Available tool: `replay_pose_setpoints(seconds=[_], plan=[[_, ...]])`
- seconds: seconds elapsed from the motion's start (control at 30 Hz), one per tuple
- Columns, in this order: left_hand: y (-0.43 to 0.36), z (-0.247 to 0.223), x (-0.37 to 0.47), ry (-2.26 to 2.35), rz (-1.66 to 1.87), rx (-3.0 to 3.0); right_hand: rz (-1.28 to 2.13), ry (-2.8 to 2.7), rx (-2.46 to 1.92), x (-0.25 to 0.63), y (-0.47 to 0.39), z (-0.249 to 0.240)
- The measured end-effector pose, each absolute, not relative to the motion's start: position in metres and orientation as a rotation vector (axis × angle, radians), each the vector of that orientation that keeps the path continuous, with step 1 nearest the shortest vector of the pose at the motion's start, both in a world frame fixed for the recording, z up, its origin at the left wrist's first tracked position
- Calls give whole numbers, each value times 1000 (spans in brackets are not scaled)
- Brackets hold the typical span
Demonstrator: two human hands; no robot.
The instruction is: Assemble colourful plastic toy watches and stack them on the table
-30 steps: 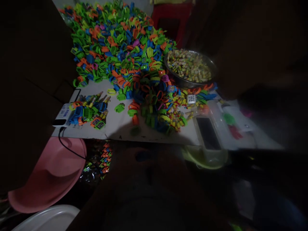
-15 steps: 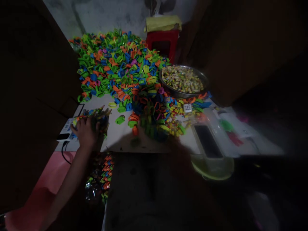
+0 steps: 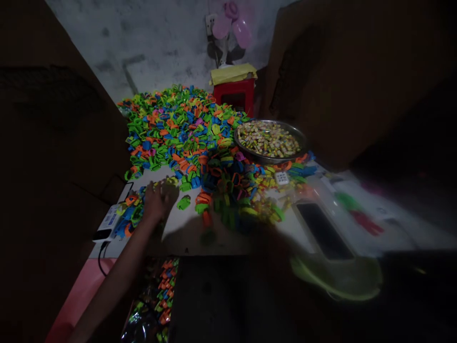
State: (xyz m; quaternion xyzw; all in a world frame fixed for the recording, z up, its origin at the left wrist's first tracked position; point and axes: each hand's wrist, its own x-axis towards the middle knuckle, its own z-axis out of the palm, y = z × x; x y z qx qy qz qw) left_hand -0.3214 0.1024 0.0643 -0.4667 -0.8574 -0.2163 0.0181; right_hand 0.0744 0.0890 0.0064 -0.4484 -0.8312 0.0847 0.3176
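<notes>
My left hand (image 3: 156, 202) is over the left part of the white tabletop (image 3: 185, 228). Its fingers look stretched forward and apart, though dim and slightly blurred. Beside it lies a small heap of orange, blue and green plastic pieces (image 3: 133, 212) that look like toy watches. A yellow piece (image 3: 172, 181) is close to the fingertips. My right hand (image 3: 269, 228) is a dark blur at the table's front edge, near small yellow pieces (image 3: 266, 209); its fingers cannot be made out. Behind both hands spreads a large pile of the same watch-like pieces (image 3: 178, 128).
A metal bowl (image 3: 303, 143) holds many small yellowish pieces. To the right lie a phone (image 3: 323, 231) and a clear plastic bag (image 3: 357, 205). A white device (image 3: 107, 224) with a black cable is at left. A red stool (image 3: 233, 90) and a pink fan (image 3: 232, 24) stand behind; cardboard (image 3: 321, 85) flanks the table.
My left hand has moved off the small heap at left, rightward toward the yellow piece. The view has tilted up, so the fan shows. My right hand stays dark and blurred.
</notes>
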Motion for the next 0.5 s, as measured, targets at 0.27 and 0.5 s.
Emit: replay_pose_setpoints(seconds=[0.27,0.5], plan=[[195,30,-301,-2830,-903,-1346,162,-2150,-1129,69,106,-12],[217,10,-281,-2791,-1179,-1316,143,-2150,-1079,65,106,-36]])
